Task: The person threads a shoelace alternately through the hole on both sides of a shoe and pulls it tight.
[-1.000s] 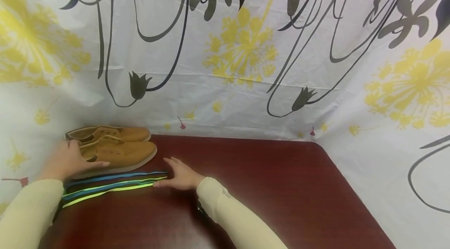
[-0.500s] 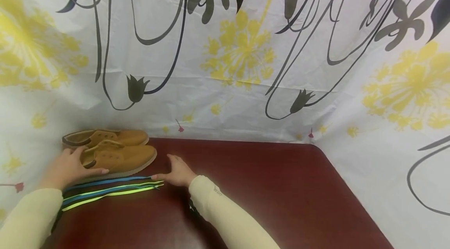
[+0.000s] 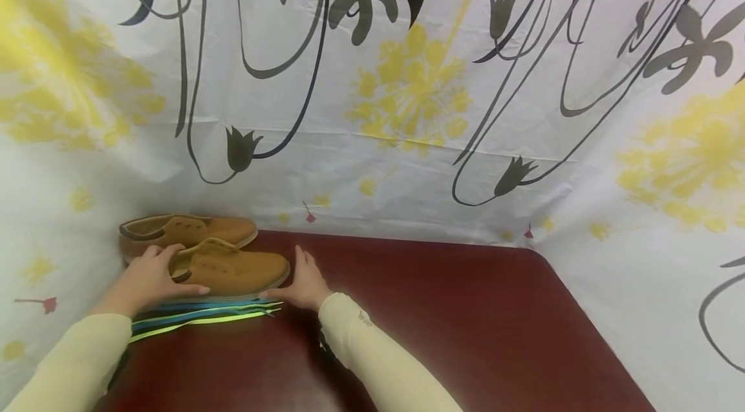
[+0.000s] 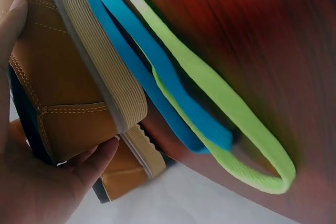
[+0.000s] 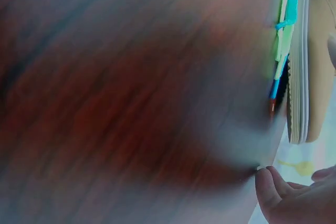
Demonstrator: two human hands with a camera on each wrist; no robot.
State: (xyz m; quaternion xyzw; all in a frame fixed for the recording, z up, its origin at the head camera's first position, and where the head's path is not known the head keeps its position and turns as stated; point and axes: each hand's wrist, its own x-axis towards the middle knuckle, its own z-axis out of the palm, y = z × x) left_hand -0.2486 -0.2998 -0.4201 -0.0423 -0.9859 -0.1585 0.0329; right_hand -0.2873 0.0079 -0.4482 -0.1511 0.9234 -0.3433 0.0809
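A tan shoe [image 3: 244, 273] points its toe to the right, with a second tan shoe [image 3: 229, 227] behind it. My left hand [image 3: 142, 282] grips the near shoe at the heel, thumb along its near side. In the left wrist view, fingers [image 4: 100, 158] curl around the heel above the ribbed sole. My right hand [image 3: 305, 282] is at the toe, thumb and fingers spread apart. The right wrist view shows that hand [image 5: 294, 200] a little beyond the toe. Flat green laces [image 4: 220, 85] and blue laces [image 4: 157, 61] lie along the near shoe's front side.
The dark red table [image 3: 465, 315] extends to the right, with a rounded far corner. A white sheet [image 3: 378, 160] with yellow and grey flowers hangs behind and at both sides, close behind the shoes.
My left hand has shifted the near shoe rightward, away from the far shoe and over part of the laces. My right hand has moved slightly from the lace ends to the toe.
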